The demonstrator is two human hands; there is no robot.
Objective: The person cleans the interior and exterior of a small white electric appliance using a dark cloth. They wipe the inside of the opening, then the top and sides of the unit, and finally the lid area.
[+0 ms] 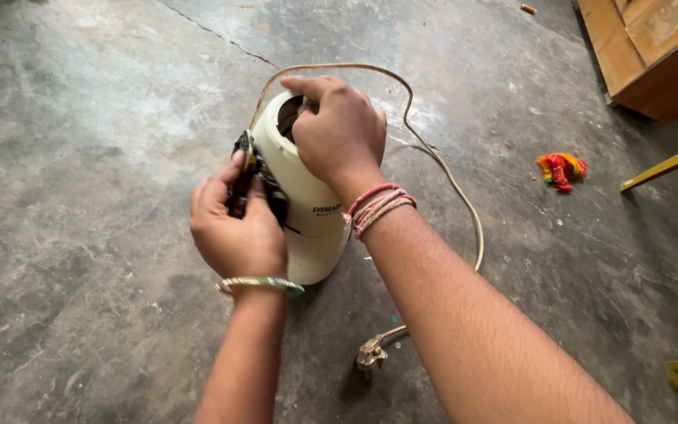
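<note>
Your right hand [341, 129] clenches the rim of the cream appliance body [308, 204] on the concrete floor [80, 157], while your left hand [233, 224] grasps its black side part [246, 161]

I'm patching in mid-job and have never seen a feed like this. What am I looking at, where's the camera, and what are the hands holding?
There is one picture, taken by a camera worn on the person's head and looking down at a bare concrete floor. No machine is present, only two bare hands. The right hand grips the top of a cream-coloured appliance body standing on the floor. The left hand holds a black part against its side. A beige cord loops behind to a plug. A coloured cloth scrap and wooden furniture lie to the right.
</note>
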